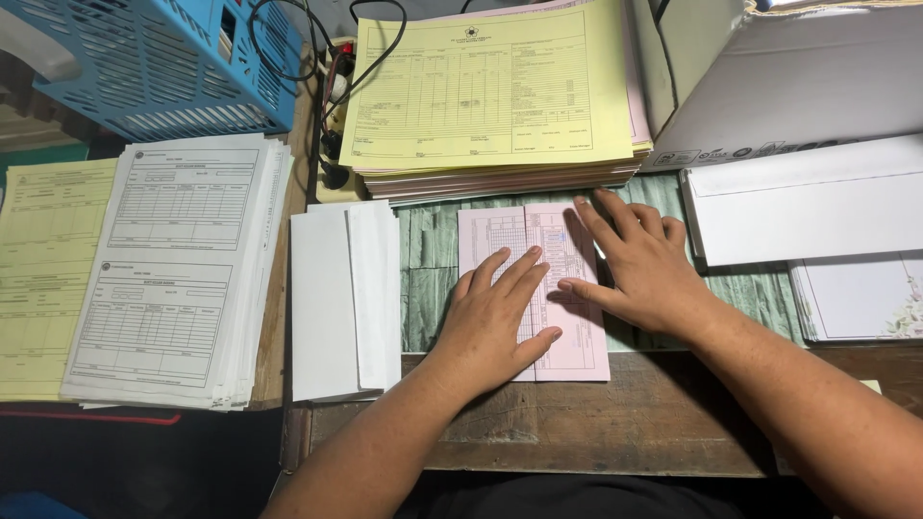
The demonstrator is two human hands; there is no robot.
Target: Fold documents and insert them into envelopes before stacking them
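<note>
both hands lie flat, open, side by side on the pink form (567, 288) — left hand (495, 322) pinning it to the table (615, 413), right hand (639, 264) pressing its fold — between envelopes (341, 298) and form stack (495, 96).

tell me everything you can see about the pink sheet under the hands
The pink form is thin paper printed with a grid of table lines, folded lengthwise with a crease running down its middle. It lies flat on the wooden desk, just in front of the tall stack of yellow and pink forms. The left hand presses its lower left part; the right hand rests flat on its right edge.
</note>
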